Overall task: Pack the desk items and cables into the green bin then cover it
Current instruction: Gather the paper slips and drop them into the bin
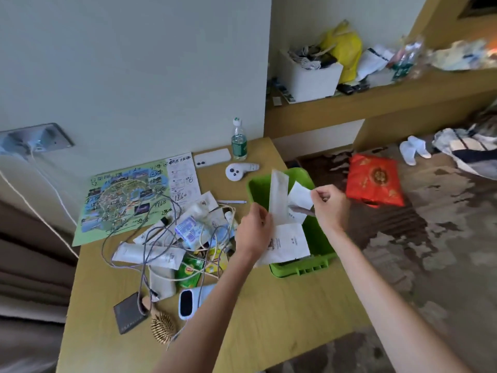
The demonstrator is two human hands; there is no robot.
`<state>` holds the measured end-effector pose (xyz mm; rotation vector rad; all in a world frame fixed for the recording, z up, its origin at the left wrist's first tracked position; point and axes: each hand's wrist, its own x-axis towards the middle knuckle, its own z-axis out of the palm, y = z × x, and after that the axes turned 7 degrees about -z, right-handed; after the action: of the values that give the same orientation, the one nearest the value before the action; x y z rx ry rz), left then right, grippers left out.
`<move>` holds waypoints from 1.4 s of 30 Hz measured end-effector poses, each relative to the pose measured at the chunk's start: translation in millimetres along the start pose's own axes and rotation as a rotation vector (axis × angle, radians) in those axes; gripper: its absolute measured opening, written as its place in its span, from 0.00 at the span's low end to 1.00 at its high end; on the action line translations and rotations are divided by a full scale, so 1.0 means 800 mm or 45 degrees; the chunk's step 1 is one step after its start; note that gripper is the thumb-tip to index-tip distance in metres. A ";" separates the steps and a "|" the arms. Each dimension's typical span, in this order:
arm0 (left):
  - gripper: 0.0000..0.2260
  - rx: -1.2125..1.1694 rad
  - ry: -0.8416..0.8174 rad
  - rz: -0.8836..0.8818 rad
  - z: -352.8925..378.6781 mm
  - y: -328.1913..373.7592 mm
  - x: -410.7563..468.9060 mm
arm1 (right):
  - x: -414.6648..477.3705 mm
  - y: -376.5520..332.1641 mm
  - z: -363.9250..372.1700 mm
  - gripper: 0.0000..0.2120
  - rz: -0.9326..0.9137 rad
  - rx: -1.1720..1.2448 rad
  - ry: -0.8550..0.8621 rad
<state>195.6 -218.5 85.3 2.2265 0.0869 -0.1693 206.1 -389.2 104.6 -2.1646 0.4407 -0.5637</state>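
The green bin (301, 267) sits at the right edge of the wooden desk (269, 305). My left hand (254, 228) grips a bunch of white papers (285, 240) over the bin. My right hand (329, 205) pinches a small white slip (300, 196) and a thin dark item just above the bin. Left of the bin lies a heap of tangled cables (150, 254), white tubes (148, 255), tea packets (189, 273) and small packages. In front of the heap are a white power bank (188, 302), a dark wallet (129, 316) and a hairbrush (162, 325).
A colourful map (121, 200) and a receipt lie at the desk's back, with a phone (212, 158), a water bottle (238, 142) and a white controller (238, 171). A red bag (375, 180) lies on the patterned carpet to the right. A cluttered shelf runs behind.
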 end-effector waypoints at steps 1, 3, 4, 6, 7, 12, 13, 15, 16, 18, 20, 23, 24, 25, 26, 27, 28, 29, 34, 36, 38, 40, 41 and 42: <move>0.09 0.134 -0.020 -0.030 0.007 -0.002 0.001 | -0.002 0.007 0.004 0.06 0.007 -0.084 -0.107; 0.11 0.224 0.005 -0.028 0.014 -0.003 0.002 | -0.005 0.016 0.008 0.12 0.003 -0.240 -0.227; 0.12 0.207 0.034 -0.010 0.013 -0.002 0.004 | -0.005 0.019 0.009 0.13 -0.006 -0.280 -0.238; 0.16 0.161 0.069 -0.001 0.007 -0.001 0.010 | -0.001 0.020 0.011 0.15 -0.015 -0.308 -0.235; 0.18 0.131 0.064 -0.028 0.003 -0.001 0.015 | 0.002 0.020 0.012 0.16 -0.002 -0.308 -0.230; 0.23 -0.177 -0.100 -0.193 -0.015 -0.002 0.036 | 0.015 0.011 0.020 0.16 -0.003 -0.225 -0.081; 0.22 -0.243 -0.134 -0.216 -0.017 -0.002 0.038 | 0.016 0.010 0.022 0.16 -0.024 -0.207 -0.069; 0.20 -0.318 -0.189 -0.254 -0.020 -0.003 0.042 | 0.017 0.013 0.026 0.18 -0.054 -0.228 -0.173; 0.19 -0.318 -0.208 -0.264 -0.020 -0.005 0.043 | 0.016 0.017 0.027 0.18 -0.086 -0.273 -0.250; 0.15 -0.264 -0.221 -0.275 -0.018 -0.006 0.046 | 0.011 0.025 0.024 0.16 -0.212 -0.381 -0.299; 0.12 -0.159 -0.188 -0.248 -0.015 -0.005 0.048 | 0.006 0.032 0.017 0.13 -0.346 -0.497 -0.242; 0.09 -0.092 -0.074 -0.166 -0.006 0.006 0.050 | -0.001 0.046 0.007 0.15 -0.360 -0.602 -0.223; 0.09 -0.096 -0.011 -0.132 -0.002 0.012 0.050 | -0.003 0.050 0.005 0.16 -0.337 -0.607 -0.249; 0.09 -0.101 0.057 -0.099 0.001 0.018 0.049 | -0.006 0.054 0.004 0.17 -0.318 -0.597 -0.274; 0.10 -0.106 0.112 -0.075 0.005 0.022 0.049 | -0.009 0.057 0.004 0.17 -0.315 -0.580 -0.289; 0.10 -0.097 0.132 -0.067 0.008 0.025 0.049 | -0.011 0.060 0.003 0.17 -0.325 -0.562 -0.296; 0.10 -0.040 0.108 -0.068 0.010 0.026 0.049 | -0.014 0.061 0.003 0.17 -0.338 -0.547 -0.301; 0.11 0.080 0.055 -0.064 0.012 0.026 0.049 | -0.016 0.062 0.003 0.17 -0.348 -0.541 -0.308; 0.12 0.357 -0.011 0.107 0.011 0.014 0.043 | -0.018 0.061 0.003 0.19 -0.420 -0.659 -0.310; 0.10 0.285 0.061 0.135 0.000 0.009 0.041 | -0.021 0.054 0.008 0.19 -0.468 -0.654 -0.320; 0.09 0.230 0.122 0.106 -0.014 -0.003 0.040 | -0.026 0.041 0.016 0.18 -0.532 -0.580 -0.346; 0.08 0.199 0.176 0.015 -0.032 -0.023 0.037 | -0.036 0.022 0.028 0.17 -0.612 -0.498 -0.356; 0.08 0.190 0.198 -0.036 -0.042 -0.035 0.036 | -0.041 0.011 0.034 0.17 -0.653 -0.456 -0.371; 0.07 0.182 0.217 -0.088 -0.052 -0.050 0.031 | -0.050 -0.001 0.043 0.16 -0.697 -0.407 -0.401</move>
<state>219.5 -160.8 75.9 2.3789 0.2518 -0.0231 191.4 -347.2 76.3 -2.6400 -0.2645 -0.4474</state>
